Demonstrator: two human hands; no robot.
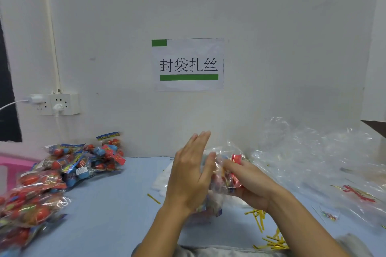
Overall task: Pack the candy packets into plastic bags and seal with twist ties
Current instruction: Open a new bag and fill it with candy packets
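Nearest lie the loose gold twist ties (259,218), just right of the filled plastic bag (221,181) held above the counter (117,204). The right hand (248,181) grips the bag around its middle; the left hand (192,171), fingers straight, presses its left side. The bag's long axis runs near-to-far. Beyond-left sit spare candy packets (83,160).

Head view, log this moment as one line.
step: bagging | right hand: grips candy bag | left hand: open, against bag | twist ties: on table

A packing workstation: a printed station sign (187,64) on the wall above heaped candy packets (69,165).
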